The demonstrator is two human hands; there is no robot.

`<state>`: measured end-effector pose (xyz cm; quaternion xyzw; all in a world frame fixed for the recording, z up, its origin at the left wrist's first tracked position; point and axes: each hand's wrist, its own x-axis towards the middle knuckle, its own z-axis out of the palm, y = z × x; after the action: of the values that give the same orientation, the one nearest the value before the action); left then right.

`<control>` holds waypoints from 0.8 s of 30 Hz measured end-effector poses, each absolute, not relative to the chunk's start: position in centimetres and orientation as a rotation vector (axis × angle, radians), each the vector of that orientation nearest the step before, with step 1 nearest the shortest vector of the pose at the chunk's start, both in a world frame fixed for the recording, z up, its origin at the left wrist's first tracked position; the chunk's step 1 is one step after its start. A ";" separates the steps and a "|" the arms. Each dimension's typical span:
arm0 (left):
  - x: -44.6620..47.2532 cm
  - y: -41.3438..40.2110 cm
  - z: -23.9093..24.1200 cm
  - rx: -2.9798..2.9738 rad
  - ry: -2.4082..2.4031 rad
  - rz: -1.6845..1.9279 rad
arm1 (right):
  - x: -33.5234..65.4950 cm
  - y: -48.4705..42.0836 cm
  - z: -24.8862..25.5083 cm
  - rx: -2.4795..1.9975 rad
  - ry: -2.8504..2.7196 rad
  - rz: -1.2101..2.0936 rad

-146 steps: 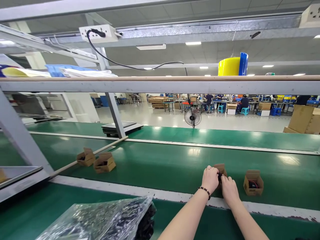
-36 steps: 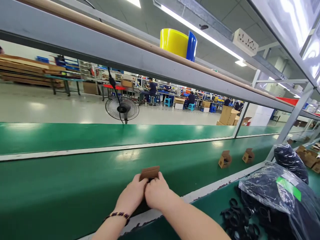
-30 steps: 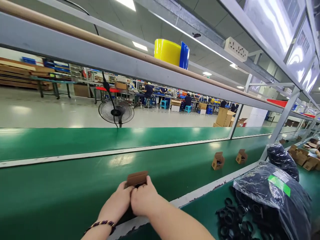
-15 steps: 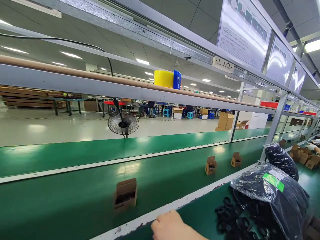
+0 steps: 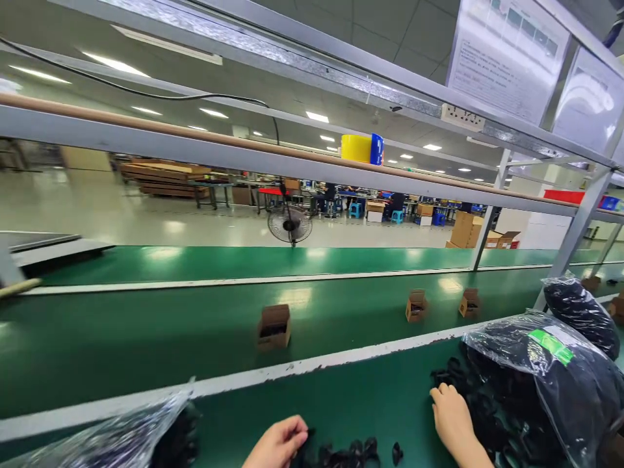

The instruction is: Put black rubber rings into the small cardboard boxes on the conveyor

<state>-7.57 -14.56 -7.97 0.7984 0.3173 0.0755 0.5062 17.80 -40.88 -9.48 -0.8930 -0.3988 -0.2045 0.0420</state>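
My left hand [image 5: 279, 443] is low in the middle, thumb and fingers pinched together at a small dark part that is mostly hidden. Just right of it lie several small black parts [image 5: 355, 451] on the green bench surface [image 5: 341, 396], with a single black piece [image 5: 397, 453] apart from them. My right hand [image 5: 453, 417] is at the left edge of a pile of black ring-like parts [image 5: 487, 416]. Its fingers are curled and bunched against the pile; what they hold is hidden. The parts spill from a clear plastic bag [image 5: 580, 370] with a green label.
Another clear bag [image 5: 112, 432] of dark parts lies at lower left. Beyond the white rail [image 5: 312, 363], open cardboard boxes [image 5: 273, 327] with dark contents stand on the green belt [image 5: 160, 331]. A metal shelf frame [image 5: 219, 153] crosses above, carrying yellow tape [image 5: 355, 147].
The view has turned left, bringing the lower-left bag into sight. My right hand has gone from the rail's edge to the black pile. My left hand has come into view.
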 end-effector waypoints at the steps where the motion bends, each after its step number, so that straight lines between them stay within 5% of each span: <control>1: -7.7 -14.6 -8.1 1.896 0.775 0.204 | 17.9 -40.8 -9.9 -2.732 -1.230 -0.666; 13: -8.1 -16.0 -8.8 1.913 0.836 0.462 | 16.4 -39.8 -8.2 -2.334 -1.515 -0.580; 24: -8.3 -16.1 -10.4 1.824 0.960 0.475 | 20.6 -37.0 -19.6 -1.825 -1.586 -0.702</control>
<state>-8.33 -16.08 -10.44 0.7512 0.3952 0.1955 0.4911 20.62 -36.98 -19.65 -0.6899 -0.5995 -0.2653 0.3069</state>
